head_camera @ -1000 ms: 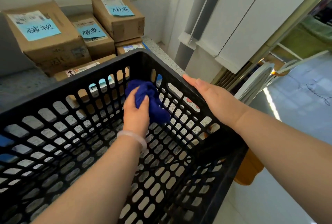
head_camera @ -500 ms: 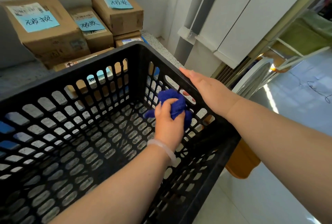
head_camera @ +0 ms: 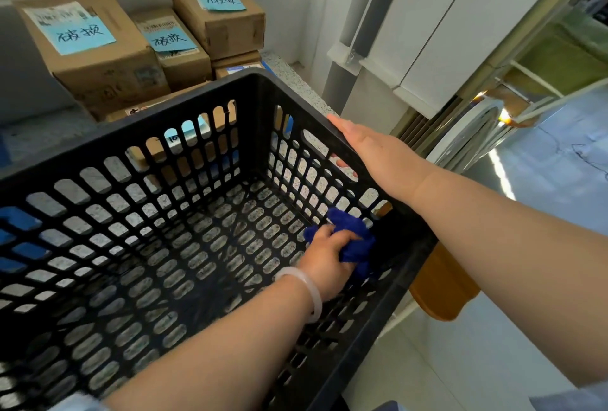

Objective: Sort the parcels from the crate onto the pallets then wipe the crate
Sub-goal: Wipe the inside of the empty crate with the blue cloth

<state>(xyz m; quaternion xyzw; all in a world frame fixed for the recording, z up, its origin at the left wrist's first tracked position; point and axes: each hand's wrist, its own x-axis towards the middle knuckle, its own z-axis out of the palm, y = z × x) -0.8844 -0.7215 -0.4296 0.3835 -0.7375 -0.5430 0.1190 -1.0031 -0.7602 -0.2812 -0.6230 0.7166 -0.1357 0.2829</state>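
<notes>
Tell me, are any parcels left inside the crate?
No, inside the crate is only the left hand gripping a cloth; the parcels are stacked behind it.

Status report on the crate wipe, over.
Left hand grips blue cloth, low on crate right inner wall. Right hand holds crate rim. Parcels stacked beyond crate, none inside. Nothing blocking cloth.

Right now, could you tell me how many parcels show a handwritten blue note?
3: the left parcel, the middle parcel, the right parcel; more may hide behind the black crate.
</notes>
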